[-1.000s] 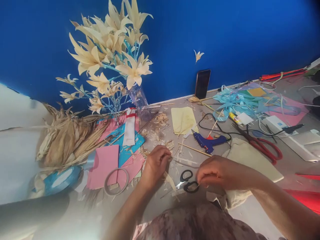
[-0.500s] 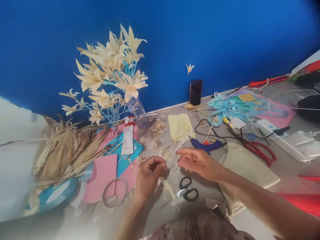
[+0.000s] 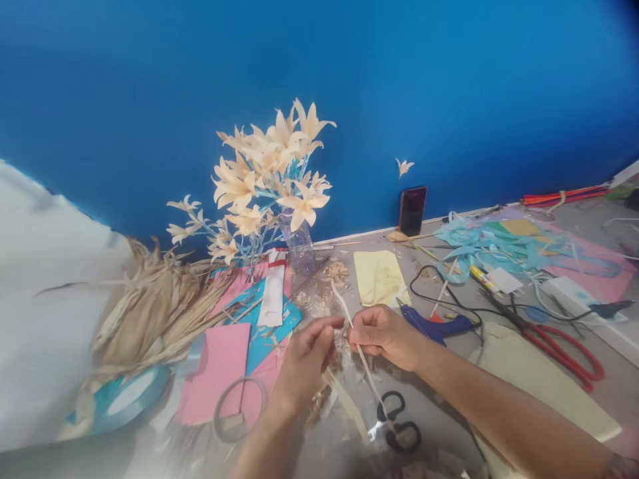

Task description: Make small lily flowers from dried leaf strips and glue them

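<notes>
My right hand (image 3: 382,336) pinches a narrow pale strip (image 3: 369,376), which slants from above the fingers down across the black-handled scissors (image 3: 399,422). Close to its left is my left hand (image 3: 312,349), thumb pressed towards curled fingers. Whatever it may hold is hidden. Its fingertips nearly reach the strip; whether they touch I cannot tell. A wider pale husk piece (image 3: 349,406) lies below the hands, among scattered scraps (image 3: 334,271). Right of my right hand rests a blue glue gun (image 3: 436,326).
Cream paper flowers (image 3: 269,179) on blue stems stand at the back left, above dried husks (image 3: 150,306). Pink sheets (image 3: 222,362), a tape ring (image 3: 218,419) and blue ribbon (image 3: 132,399) lie left. Right are red-handled scissors (image 3: 569,352), a folded cloth (image 3: 544,379) and a propped phone (image 3: 413,211).
My right hand, earlier with its fingers apart, now grips the pale strip. The hands have come closer together. The view has shifted, so the flowers appear lower and further right.
</notes>
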`<move>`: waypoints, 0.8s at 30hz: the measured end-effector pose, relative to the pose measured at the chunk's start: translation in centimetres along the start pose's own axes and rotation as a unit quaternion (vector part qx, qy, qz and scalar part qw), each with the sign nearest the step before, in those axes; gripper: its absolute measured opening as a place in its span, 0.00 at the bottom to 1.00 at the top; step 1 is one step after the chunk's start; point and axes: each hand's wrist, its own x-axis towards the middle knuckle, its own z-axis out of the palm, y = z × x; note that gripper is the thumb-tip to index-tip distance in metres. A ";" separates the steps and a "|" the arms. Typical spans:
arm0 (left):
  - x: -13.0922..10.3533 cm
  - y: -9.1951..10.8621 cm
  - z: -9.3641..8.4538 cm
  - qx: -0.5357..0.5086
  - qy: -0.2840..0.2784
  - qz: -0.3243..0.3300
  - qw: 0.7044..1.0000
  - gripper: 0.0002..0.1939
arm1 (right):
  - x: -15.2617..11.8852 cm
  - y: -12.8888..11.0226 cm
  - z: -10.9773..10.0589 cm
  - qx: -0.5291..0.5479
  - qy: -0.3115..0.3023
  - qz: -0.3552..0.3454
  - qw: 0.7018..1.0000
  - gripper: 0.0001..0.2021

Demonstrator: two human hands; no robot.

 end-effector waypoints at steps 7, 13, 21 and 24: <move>2.0 -0.1 1.4 -0.230 -0.115 -0.066 0.964 0.19 | 0.0 1.7 -0.4 0.049 -0.051 0.042 0.997 0.19; 2.3 -1.2 1.4 -0.322 -0.084 -0.074 0.940 0.12 | -0.3 1.2 -1.0 -0.010 -0.062 0.052 0.997 0.15; 2.6 -1.5 1.5 -0.402 -0.061 -0.092 0.909 0.17 | -0.3 0.9 -0.8 -0.032 0.000 0.089 0.996 0.15; 2.4 -1.2 1.1 -0.393 -0.104 -0.094 0.909 0.23 | -0.3 1.0 -1.0 0.001 -0.021 0.105 0.994 0.14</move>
